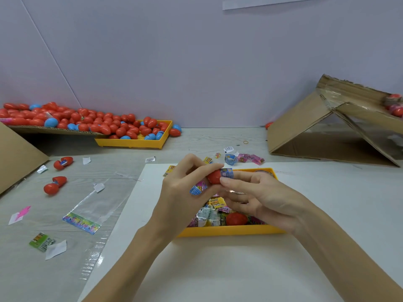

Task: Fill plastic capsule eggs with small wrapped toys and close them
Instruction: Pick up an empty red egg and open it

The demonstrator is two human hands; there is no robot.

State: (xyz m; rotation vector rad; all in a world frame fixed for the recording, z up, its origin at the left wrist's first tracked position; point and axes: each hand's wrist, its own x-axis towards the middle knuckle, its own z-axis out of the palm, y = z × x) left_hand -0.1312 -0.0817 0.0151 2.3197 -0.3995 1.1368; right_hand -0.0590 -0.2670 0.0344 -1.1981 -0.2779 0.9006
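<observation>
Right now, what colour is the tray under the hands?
Yellow tray, seen clearly in the head view.

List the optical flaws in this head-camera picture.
Head view: wide-angle bending bows the table's far edge and cardboard ramp; glare streaks the clear plastic sheet; the distant egg pile looks soft; both hands cast faint shadows.

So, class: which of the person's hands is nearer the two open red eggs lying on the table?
Left. The left hand is closer to the open red eggs; the right hand is beyond it, further right.
</observation>
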